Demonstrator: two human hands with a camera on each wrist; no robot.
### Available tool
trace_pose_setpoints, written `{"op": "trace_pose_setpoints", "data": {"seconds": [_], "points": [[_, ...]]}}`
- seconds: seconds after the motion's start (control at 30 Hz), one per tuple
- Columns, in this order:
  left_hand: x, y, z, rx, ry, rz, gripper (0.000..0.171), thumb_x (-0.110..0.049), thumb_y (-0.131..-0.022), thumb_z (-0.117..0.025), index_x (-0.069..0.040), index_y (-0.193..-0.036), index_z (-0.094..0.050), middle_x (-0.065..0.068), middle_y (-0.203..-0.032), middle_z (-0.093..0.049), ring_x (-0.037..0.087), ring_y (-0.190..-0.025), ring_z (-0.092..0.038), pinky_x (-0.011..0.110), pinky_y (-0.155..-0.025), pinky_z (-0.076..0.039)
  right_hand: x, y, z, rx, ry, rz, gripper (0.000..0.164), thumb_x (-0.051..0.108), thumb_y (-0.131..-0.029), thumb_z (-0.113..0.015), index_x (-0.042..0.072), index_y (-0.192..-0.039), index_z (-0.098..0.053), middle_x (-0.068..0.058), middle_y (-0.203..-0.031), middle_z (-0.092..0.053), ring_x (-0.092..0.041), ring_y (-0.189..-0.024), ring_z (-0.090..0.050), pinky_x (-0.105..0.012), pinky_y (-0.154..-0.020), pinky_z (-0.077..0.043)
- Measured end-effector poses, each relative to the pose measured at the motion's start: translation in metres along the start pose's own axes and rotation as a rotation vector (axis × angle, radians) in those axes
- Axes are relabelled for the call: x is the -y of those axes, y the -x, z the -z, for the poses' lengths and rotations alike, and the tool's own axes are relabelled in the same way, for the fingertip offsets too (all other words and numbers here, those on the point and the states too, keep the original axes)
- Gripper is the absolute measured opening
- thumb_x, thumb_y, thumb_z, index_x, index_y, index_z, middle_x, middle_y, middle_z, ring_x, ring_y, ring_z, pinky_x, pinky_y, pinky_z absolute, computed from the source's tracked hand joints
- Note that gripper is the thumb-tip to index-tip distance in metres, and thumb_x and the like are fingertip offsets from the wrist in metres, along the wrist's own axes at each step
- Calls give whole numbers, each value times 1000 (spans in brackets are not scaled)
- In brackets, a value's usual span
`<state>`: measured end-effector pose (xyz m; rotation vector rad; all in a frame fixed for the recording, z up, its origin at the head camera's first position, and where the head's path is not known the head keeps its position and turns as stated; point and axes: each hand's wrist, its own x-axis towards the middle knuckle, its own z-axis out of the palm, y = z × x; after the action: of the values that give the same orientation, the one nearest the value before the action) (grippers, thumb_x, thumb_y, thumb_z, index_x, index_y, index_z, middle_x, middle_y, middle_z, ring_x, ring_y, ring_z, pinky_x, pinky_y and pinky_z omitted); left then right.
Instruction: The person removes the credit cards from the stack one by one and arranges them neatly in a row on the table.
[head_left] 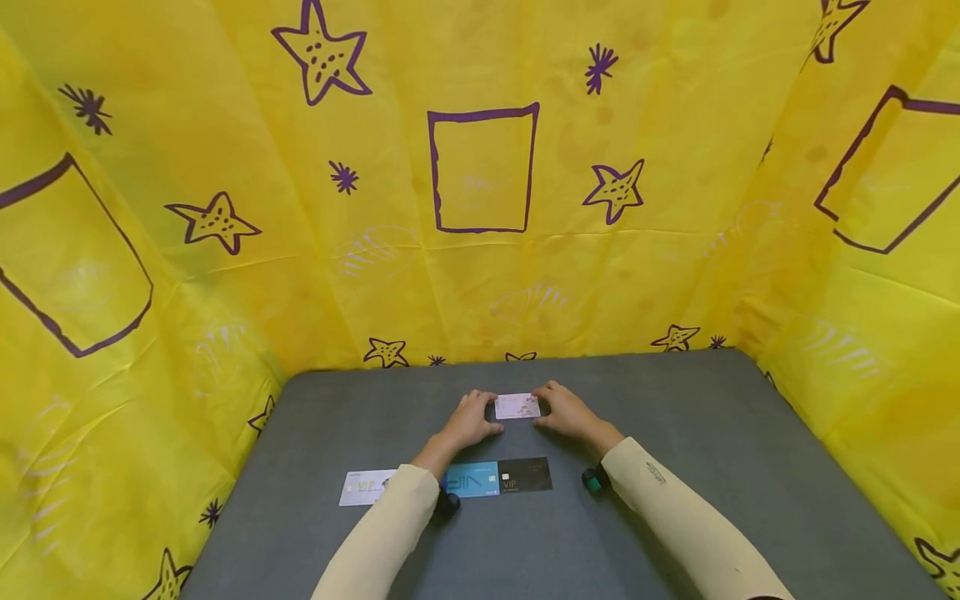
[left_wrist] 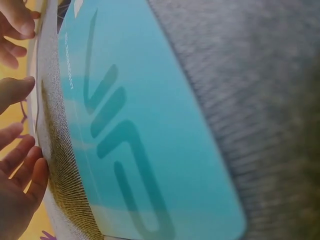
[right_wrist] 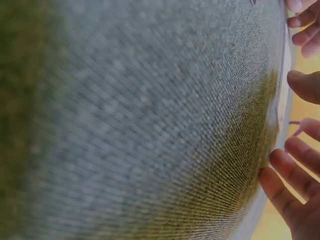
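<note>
A small white card (head_left: 517, 406) with a faint pattern on its right part lies toward the back of the grey table. My left hand (head_left: 471, 418) is at its left end, forefinger at the upper corner and thumb by the lower one. At the opposite end my right hand (head_left: 566, 411) mirrors this, its forefinger and thumb framing the right edge. Both wrist views show curved fingers spread from the thumb; the left hand (left_wrist: 20, 190) and the right hand (right_wrist: 300, 195) appear at the frame edges, with the white card only a thin sliver.
Nearer me, a white VIP card (head_left: 363, 487), a light-blue VIP card (head_left: 474, 479) and a black VIP card (head_left: 525, 473) form a row. My left forearm (head_left: 382, 533) covers part of it. A yellow patterned cloth (head_left: 480, 292) hangs behind the grey table (head_left: 510, 550) and along both sides.
</note>
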<state>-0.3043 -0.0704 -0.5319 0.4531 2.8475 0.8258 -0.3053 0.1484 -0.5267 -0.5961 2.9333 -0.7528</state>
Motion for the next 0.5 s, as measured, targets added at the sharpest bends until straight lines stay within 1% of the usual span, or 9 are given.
{"op": "trace_pose_setpoints", "data": {"seconds": [0.1, 0.23, 0.27, 0.37, 0.47, 0.5], "points": [[1, -4, -1, -7, -17, 2, 56, -25, -83, -77, -5, -131, -57, 16, -128, -54, 30, -118, -49, 46, -104, -41, 0, -4, -1, 5, 13, 0, 51, 19, -80, -79, 0, -124, -61, -12, -106, -56, -23, -90, -52, -43, -86, -46], [1, -9, -2, -17, -32, -9, 54, -23, -82, -77, -2, -129, -58, 17, -125, -55, 31, -116, -49, 46, -101, -42, 0, -10, 0, 11, 36, 2, 50, 19, -80, -79, 1, -123, -62, -12, -108, -56, -25, -94, -54, -45, -89, -47], [6, -13, -6, -33, -51, -29, 54, -25, -82, -77, -3, -128, -58, 16, -124, -55, 30, -114, -49, 45, -99, -43, 0, -11, 0, 18, 41, 2, 50, 19, -79, -79, 1, -123, -62, -13, -109, -56, -26, -96, -55, -45, -90, -47], [4, -13, -6, -34, -58, -31, 55, -25, -82, -78, -1, -128, -58, 17, -124, -55, 31, -113, -49, 45, -99, -43, 1, -16, 2, 46, 58, 3, 52, 19, -78, -80, 1, -124, -62, -14, -114, -57, -28, -100, -56, -46, -92, -47], [4, -16, -7, -31, -52, -19, 59, -25, -81, -79, -1, -131, -57, 18, -128, -54, 32, -114, -48, 45, -100, -43, 2, -21, 3, 80, 76, 12, 52, 18, -78, -80, 1, -124, -62, -14, -115, -58, -27, -99, -57, -45, -92, -47], [-1, -14, -3, -16, -31, 6, 60, -22, -81, -79, -1, -132, -56, 18, -130, -53, 33, -115, -48, 47, -102, -42, 2, -22, 4, 90, 84, 14, 52, 18, -78, -80, 1, -124, -62, -14, -115, -58, -26, -98, -57, -44, -91, -47]]}}
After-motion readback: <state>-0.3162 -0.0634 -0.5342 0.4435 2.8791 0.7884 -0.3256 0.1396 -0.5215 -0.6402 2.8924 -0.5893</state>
